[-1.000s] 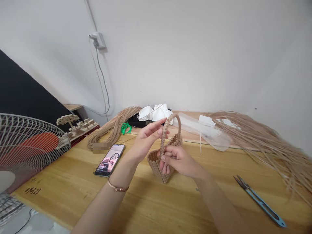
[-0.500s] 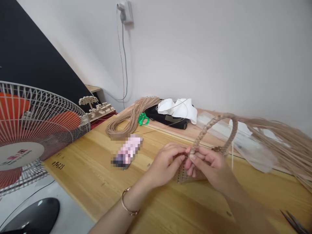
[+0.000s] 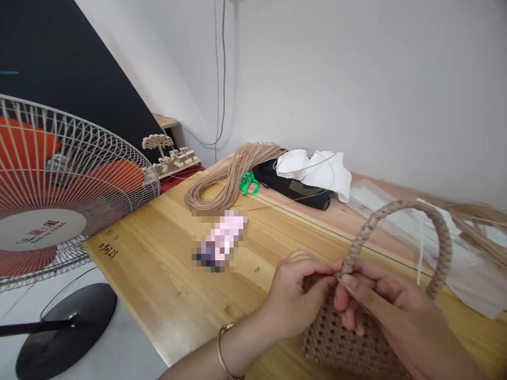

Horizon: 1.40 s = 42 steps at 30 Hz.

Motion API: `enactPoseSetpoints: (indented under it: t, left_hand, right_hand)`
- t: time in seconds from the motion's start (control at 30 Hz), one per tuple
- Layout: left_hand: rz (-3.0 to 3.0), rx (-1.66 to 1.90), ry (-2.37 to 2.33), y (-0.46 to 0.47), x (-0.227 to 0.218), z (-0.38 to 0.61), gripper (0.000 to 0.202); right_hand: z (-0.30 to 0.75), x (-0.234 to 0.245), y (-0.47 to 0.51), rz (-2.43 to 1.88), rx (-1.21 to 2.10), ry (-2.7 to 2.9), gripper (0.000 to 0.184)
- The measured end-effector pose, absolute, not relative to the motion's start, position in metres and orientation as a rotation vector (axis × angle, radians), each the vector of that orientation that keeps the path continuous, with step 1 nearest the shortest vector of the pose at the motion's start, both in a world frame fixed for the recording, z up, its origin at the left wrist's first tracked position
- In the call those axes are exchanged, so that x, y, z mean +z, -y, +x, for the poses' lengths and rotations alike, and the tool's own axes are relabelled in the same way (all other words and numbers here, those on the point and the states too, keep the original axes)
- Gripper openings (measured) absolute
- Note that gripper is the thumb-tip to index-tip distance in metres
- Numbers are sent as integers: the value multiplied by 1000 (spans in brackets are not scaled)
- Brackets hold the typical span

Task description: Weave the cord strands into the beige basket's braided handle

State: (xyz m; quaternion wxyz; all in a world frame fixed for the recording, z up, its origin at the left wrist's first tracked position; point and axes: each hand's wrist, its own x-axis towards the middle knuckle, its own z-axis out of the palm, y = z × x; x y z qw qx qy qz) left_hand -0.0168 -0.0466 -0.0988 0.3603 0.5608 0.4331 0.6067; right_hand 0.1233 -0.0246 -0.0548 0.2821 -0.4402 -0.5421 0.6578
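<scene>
Woven basket point(image 3: 330, 338), braided handle point(image 3: 396, 207): at the desk point(image 3: 174, 274), between both hands. Right hand point(image 3: 396, 306): fingers pinching the handle's foot. Left hand point(image 3: 293, 298): lowered from the upper handle, fingers pressed together, perhaps on a cord end; both now work one joint.

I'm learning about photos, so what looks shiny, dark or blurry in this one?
Head view: pale glare on the tabletop by its left edge; head view: the basket looks dim below the right hand; head view: blocky squares hide one object.
</scene>
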Motion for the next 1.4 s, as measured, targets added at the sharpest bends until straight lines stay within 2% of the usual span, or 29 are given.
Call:
enactPoseSetpoints:
  t: [0.3, 0.5, 0.67, 0.83, 1.13, 1.4]
  left_hand:
    - [1342, 1325, -1084, 69, -92, -10, 17]
    - [1076, 1159, -1133, 102, -105, -14, 19]
    - [1043, 925, -1153, 105, -102, -30, 23]
    - [1078, 788, -1082, 101, -92, -44, 21]
    - [970, 789, -1050, 109, -100, -49, 14]
    - [983, 782, -1049, 115, -96, -51, 13]
  right_hand:
    - [133, -45, 41, -1283, 2038, 1257, 30]
    - [141, -63, 68, -1328, 2267, 1001, 35]
    - [137, -71, 63, -1228, 2400, 1086, 38]
    - [136, -70, 63, -1255, 2470, 1163, 33]
    - [137, -62, 67, -1438, 2323, 1607, 12]
    - [140, -58, 73, -1502, 1995, 2137, 16]
